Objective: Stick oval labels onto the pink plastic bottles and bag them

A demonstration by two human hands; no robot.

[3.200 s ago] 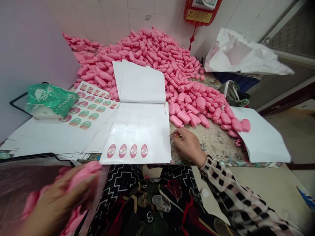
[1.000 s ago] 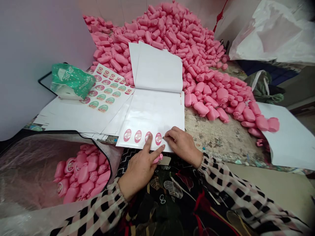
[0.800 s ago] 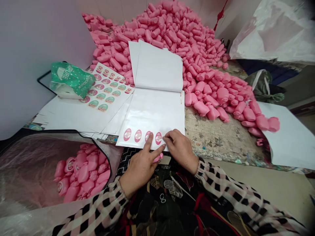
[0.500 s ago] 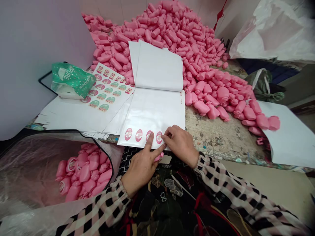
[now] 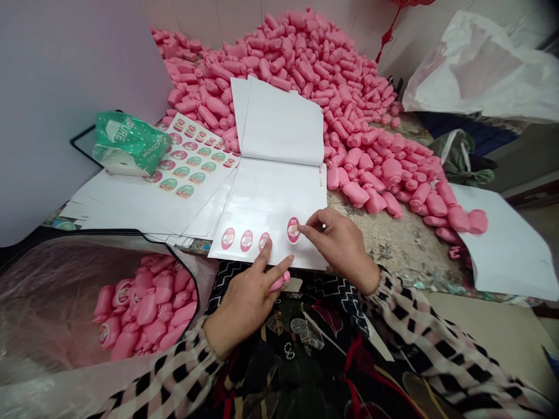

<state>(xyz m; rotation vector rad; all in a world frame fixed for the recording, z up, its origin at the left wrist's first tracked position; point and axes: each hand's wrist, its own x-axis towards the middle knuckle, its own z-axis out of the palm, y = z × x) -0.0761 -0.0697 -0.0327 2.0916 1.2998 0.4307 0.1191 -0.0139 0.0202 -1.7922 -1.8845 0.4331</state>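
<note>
Pinched between thumb and forefinger of my right hand is an oval pink sticker, lifted off the white sticker sheet. Three more oval stickers sit in a row along the sheet's lower edge. The forefinger of my left hand presses on the sheet at the third oval. Curled under that same hand is a small pink bottle, mostly hidden, with its narrow end poking out.
A large heap of pink bottles covers the table's back. At left lie printed label sheets under a green plastic bag. A clear bag below holds pink bottles. White paper lies at right.
My right hand has moved right and slightly up, and the fourth oval sticker has come off the sheet with it. My left hand stays nearly in place.
</note>
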